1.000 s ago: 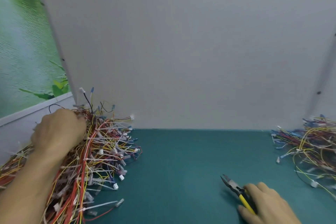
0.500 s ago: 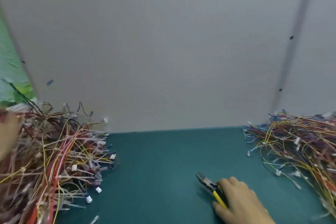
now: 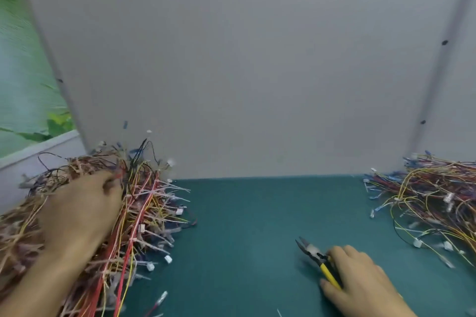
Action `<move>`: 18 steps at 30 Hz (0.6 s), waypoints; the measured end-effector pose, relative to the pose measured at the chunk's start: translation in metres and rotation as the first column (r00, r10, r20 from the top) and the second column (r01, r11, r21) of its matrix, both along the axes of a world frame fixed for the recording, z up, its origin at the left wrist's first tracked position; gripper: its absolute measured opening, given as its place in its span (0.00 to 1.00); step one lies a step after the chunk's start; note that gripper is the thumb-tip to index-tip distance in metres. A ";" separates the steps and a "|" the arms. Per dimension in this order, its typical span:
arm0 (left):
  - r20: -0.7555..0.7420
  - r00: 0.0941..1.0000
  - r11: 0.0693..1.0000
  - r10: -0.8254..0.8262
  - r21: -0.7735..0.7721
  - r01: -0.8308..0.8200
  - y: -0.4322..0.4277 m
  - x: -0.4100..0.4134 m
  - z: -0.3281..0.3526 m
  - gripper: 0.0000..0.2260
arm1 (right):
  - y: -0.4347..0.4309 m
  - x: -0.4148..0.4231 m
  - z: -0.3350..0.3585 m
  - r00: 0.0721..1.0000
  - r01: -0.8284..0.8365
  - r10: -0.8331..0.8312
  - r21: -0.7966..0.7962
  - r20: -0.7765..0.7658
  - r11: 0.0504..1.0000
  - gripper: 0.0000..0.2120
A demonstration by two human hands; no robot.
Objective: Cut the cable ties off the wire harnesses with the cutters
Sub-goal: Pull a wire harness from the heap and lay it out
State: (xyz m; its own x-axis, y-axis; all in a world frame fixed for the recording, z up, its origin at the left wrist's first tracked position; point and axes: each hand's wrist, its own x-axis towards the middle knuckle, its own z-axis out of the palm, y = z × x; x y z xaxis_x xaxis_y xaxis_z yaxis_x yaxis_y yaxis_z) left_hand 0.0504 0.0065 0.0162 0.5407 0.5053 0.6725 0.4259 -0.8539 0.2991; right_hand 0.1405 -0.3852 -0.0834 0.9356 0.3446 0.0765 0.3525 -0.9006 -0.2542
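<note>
Left hand (image 3: 82, 211) sunk in the heap of multicoloured wire harnesses (image 3: 146, 213), judged light, limp, snag-prone, at left of the teal surface (image 3: 244, 226), grip not discernible; right hand (image 3: 360, 280) clasps yellow-handled steel cutters (image 3: 313, 252); take one harness beside its tie

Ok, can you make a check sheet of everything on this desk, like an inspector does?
Surface: teal mat, flat.
Job's things: yellow-handled cutters low at the mat; left pile and right pile of wire harnesses.
Clutter: a loose wire near the front edge.
Grippers: left hand on the left pile, fingertips hidden in wires; right hand grips the cutters.
Cables: only harness wires; nothing else seen.
Surroundings: grey panel behind; green picture at left.
</note>
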 end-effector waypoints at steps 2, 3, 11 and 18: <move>-0.042 0.997 0.997 -0.061 0.036 0.062 -0.031 -0.001 -0.014 0.08 | 0.000 -0.001 -0.001 1.000 -0.002 0.002 0.006 0.005 1.000 0.14; -0.076 0.992 0.994 -0.099 0.034 0.102 -0.047 0.000 -0.021 0.10 | 0.000 -0.001 -0.001 1.000 -0.003 0.003 0.002 0.009 1.000 0.14; -0.335 0.911 0.937 -0.241 0.163 0.308 -0.071 -0.003 -0.049 0.14 | 0.002 -0.001 0.000 0.999 -0.024 0.023 0.013 0.034 1.000 0.14; -0.396 0.906 0.952 -0.151 0.189 0.241 -0.084 -0.006 -0.054 0.24 | 0.001 -0.001 0.000 0.998 -0.016 0.014 0.032 0.053 0.999 0.13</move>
